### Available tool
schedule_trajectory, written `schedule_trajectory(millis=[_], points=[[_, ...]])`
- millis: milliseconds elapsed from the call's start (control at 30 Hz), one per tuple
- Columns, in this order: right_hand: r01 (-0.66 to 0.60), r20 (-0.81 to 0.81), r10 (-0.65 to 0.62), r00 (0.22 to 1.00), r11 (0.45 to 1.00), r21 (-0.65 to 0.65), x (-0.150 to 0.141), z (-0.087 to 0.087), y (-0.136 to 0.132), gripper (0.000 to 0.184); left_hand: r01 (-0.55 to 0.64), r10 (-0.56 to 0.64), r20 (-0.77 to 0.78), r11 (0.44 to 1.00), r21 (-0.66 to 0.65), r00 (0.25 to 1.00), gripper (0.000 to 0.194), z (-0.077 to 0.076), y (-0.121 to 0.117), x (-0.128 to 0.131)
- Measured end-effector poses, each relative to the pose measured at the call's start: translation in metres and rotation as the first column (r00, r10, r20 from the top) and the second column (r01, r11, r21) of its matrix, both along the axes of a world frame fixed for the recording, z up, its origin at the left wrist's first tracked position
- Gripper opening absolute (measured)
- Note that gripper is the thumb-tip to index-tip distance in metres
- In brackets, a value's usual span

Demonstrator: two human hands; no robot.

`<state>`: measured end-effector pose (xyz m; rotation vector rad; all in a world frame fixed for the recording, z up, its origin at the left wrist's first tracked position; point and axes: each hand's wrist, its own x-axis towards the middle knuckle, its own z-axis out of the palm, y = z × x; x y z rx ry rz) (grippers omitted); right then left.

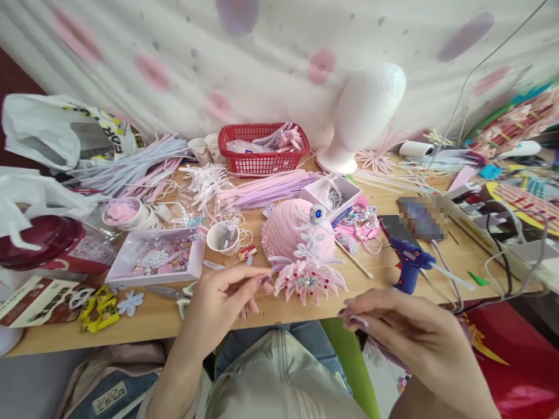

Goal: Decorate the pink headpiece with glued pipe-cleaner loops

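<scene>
A pink dome-shaped headpiece (283, 227) wound with fuzzy stems lies on the wooden table, with a pink petalled flower (310, 281) with red and pale beads at its front. Above the flower sit a small white flower (309, 247) and a blue gem ornament (318, 214). My left hand (225, 294) is closed in a pinch beside the flower's left petals; whether it touches them I cannot tell. Off the flower's right side, over the table's front edge, my right hand (404, 326) has its fingertips pressed together. Anything in either pinch is too small to make out.
A blue glue gun (410, 265) with cables lies at right, near a cotton swab (356, 261). Behind stand a white foam head (367, 113) and a red basket (264, 164). Scissors (163, 292), a bead box (152, 278) and a paper cup (223, 240) are at left.
</scene>
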<state>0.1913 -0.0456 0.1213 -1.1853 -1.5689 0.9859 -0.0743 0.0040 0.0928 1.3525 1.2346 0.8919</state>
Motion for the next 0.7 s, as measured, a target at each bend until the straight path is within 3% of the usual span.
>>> schedule_trajectory(millis=[133,267,467,700], points=[[0.339,0.004,-0.340,0.940,0.937,0.082,0.021,-0.014,0.001,0.010,-0.026,0.046,-0.134,0.989,0.146,0.990,0.022,-0.001,0.024,0.016],[0.455,0.069,-0.463,0.884,0.884,0.102,0.027,-0.021,0.007,0.009,0.071,-0.034,-0.276,0.989,0.126,0.961,0.024,0.000,0.039,0.026],[0.284,0.284,-0.287,0.915,0.957,0.050,0.033,-0.030,0.034,0.016,0.260,-0.253,-0.381,0.965,-0.035,0.889,0.021,0.008,0.049,0.039],[0.115,0.379,-0.063,0.923,0.987,-0.115,0.032,-0.036,0.053,0.022,0.329,-0.303,-0.446,0.944,-0.019,0.842,0.021,0.011,0.051,0.043]])
